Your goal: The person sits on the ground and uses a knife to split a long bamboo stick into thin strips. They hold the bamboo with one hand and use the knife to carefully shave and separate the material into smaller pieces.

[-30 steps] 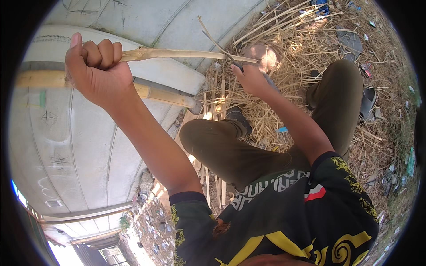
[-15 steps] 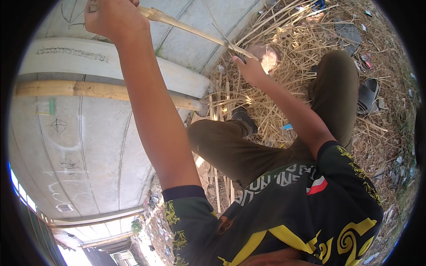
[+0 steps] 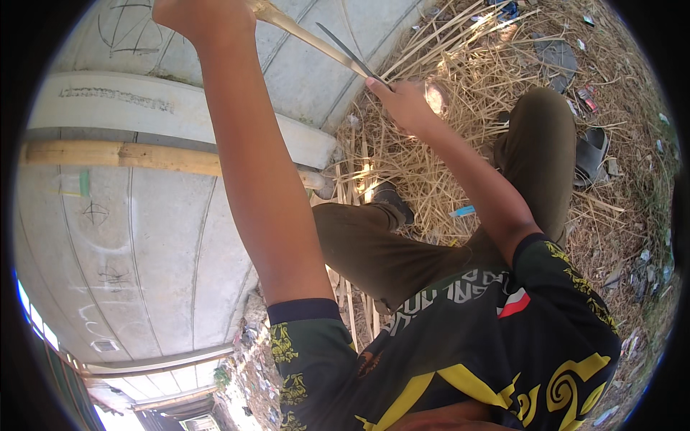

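Observation:
At the top edge, my left hand [image 3: 208, 18] is partly cut off by the frame, and its fingers are hidden. It grips a pale bamboo strip [image 3: 305, 34] that slants down to the right. Toward the strip's lower end, my right hand [image 3: 411, 108] is closed round a knife [image 3: 346, 50]. The dark, narrow blade points up and left, lying close along the strip's upper side. Whether blade and strip touch, I cannot tell. The knife's handle is hidden inside the fingers.
A pale panelled wall [image 3: 165, 251] with a bamboo pole [image 3: 122, 154] along it stands at left. Dry bamboo shavings [image 3: 438, 169] cover the ground around my bent legs [image 3: 535, 154]. A blue object [image 3: 462, 211] lies among them, and a dark sandal [image 3: 593, 154] sits at right.
The knife blade has swung up and away from the strip's end, showing much more of its length. My left hand has gone further out past the top edge. My right hand has shifted slightly left.

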Tool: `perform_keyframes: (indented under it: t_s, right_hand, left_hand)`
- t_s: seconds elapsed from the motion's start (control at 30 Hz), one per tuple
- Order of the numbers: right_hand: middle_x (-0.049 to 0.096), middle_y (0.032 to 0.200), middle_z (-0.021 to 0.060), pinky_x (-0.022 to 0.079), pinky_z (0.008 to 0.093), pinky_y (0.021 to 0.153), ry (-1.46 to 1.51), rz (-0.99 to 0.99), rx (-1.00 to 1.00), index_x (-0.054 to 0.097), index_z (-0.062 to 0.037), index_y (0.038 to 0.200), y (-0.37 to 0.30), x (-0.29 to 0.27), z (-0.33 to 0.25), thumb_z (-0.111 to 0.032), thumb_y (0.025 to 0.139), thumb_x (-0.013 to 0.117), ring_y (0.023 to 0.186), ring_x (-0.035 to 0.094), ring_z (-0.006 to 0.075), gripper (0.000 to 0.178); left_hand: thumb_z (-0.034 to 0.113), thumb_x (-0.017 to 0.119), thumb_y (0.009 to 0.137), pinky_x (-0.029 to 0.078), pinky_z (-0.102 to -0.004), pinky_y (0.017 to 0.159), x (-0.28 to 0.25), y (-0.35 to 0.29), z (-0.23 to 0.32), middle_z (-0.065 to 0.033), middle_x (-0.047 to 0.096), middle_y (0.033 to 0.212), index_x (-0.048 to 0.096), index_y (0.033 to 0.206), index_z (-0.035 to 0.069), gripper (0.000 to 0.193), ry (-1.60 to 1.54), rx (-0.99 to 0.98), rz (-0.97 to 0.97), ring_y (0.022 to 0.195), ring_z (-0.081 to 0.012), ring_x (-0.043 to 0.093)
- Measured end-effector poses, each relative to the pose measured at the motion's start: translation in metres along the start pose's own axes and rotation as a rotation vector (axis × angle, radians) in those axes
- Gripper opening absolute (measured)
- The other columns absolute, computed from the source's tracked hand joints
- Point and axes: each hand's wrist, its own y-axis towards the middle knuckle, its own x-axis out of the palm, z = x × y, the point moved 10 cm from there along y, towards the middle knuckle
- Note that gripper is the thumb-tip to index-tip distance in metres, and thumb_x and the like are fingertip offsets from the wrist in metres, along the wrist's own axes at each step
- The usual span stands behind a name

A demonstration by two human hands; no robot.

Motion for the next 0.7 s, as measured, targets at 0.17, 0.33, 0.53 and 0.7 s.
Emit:
perform_keyframes:
  t_s: [0.17, 0.33, 0.53, 0.7]
  right_hand:
    - [0.04, 0.053, -0.0015, 0.036, 0.0316, 0.043, 0.105, -0.025, -0.235, 0.052, -0.0041, 0.069, -0.059, 0.016, -0.085, -0.057, 0.1, 0.054, 0.044, 0.041, 0.0103, 0.061]
    - [0.04, 0.055, -0.0022, 0.036, 0.0273, 0.043, 0.237, 0.061, -0.395, 0.05, -0.0066, 0.067, -0.06, 0.029, -0.079, -0.056, 0.102, 0.052, 0.046, 0.042, 0.0068, 0.06]
    - [0.04, 0.054, -0.0037, 0.034, 0.0265, 0.041, 0.109, -0.018, -0.21, 0.048, -0.0074, 0.07, -0.056, 0.011, -0.067, -0.055, 0.102, 0.051, 0.045, 0.04, 0.0061, 0.057]
    - [0.046, 0.055, 0.0056, 0.043, 0.0376, 0.054, 0.114, -0.112, -0.066, 0.052, 0.0012, 0.071, -0.063, 0.046, -0.045, -0.051, 0.104, 0.046, 0.054, 0.05, 0.0167, 0.062]
  left_hand:
    - [0.014, 0.063, 0.092, 0.027, -0.0254, 0.042, -0.014, -0.001, 0.003, 0.0041, 0.035, 0.056, 0.045, 0.068, 0.012, 0.03, -0.119, 0.028, -0.042, 0.045, -0.007, 0.033]
    - [0.013, 0.063, 0.091, 0.024, -0.0253, 0.04, 0.009, -0.035, 0.041, 0.0042, 0.034, 0.054, 0.046, 0.067, 0.012, 0.03, -0.065, 0.089, -0.072, 0.042, -0.0069, 0.031]
    - [0.012, 0.064, 0.091, 0.023, -0.0245, 0.039, 0.005, -0.021, 0.018, 0.0042, 0.034, 0.053, 0.044, 0.065, 0.013, 0.032, -0.198, 0.03, -0.131, 0.042, -0.0063, 0.03]
    - [0.011, 0.066, 0.091, 0.022, -0.024, 0.039, 0.0, -0.052, 0.051, 0.0051, 0.033, 0.053, 0.041, 0.063, 0.015, 0.037, -0.06, 0.049, -0.069, 0.042, -0.0053, 0.028]
